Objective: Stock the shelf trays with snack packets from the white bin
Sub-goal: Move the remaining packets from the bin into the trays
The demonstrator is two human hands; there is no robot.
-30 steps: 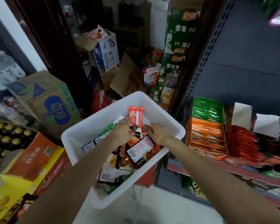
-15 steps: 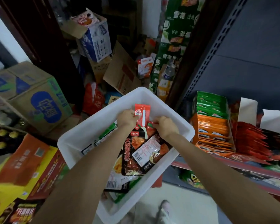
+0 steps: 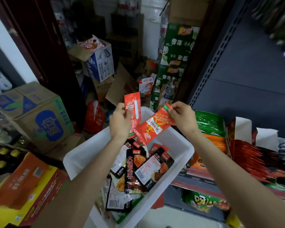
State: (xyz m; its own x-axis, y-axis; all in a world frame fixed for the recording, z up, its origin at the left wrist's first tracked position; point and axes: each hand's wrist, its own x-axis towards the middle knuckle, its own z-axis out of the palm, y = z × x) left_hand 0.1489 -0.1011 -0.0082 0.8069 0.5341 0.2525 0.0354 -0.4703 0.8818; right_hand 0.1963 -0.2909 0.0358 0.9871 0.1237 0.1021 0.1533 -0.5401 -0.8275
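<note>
The grey shelf (image 3: 253, 63) fills the right side, and along its lower level sit the display trays (image 3: 212, 127), one with green packets, one with orange below it, and red ones further right. Just left of them stands the white bin (image 3: 92, 152), still holding a loose heap of dark and white snack packets (image 3: 135, 171). Cardboard boxes (image 3: 38, 117) crowd the floor to the left.

Both hands are raised over the far end of the bin. The left hand (image 3: 119, 122) grips a narrow red packet (image 3: 133, 106) upright, fingers curled round its lower half. The right hand (image 3: 183, 116) pinches the green-edged corner of a second red packet (image 3: 155, 127), which hangs slanting down toward the left, its lower end overlapping the first packet (whether the two touch I cannot tell).

The step in hand looks like picking: two packets are lifted out of the bin but not yet shelved. The next move likely calls for carrying them right to the tray whose packets match, and slipping them in upright behind those already there, in line with the row
</note>
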